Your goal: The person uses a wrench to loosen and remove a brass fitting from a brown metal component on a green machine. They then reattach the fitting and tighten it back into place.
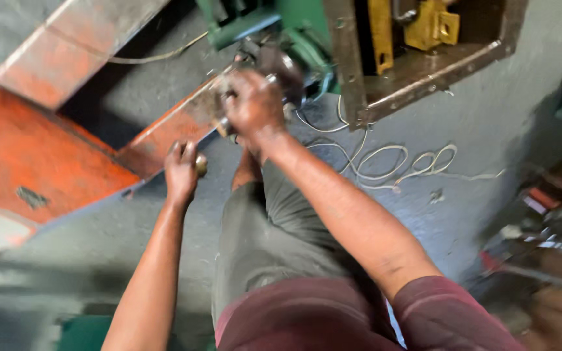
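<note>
The left hand (182, 168) is clenched around a small round brownish metal piece (200, 165), which shows just past the fingers on the thumb side; it hangs in the air just beside the lower edge of the slanted orange-painted steel frame (53, 156). The right hand (253, 104) is higher up, its fingers curled over a dark, rounded, greasy metal part (285, 68) at the upper end of that frame; the picture is blurred there, so the exact grip cannot be told; a short silvery stub (224, 125) shows under the palm. Just beyond the dark part stands a green-painted machine body (297, 26); to its right is a rusty brown steel box frame (417, 71) with yellow metal brackets (432, 25) inside. A tangled loop of thin whitish wire (391, 162) lies on the grey concrete floor (489, 117), well apart from both hands; the person's grey trouser leg (268, 234) reaches down below the right forearm.
</note>
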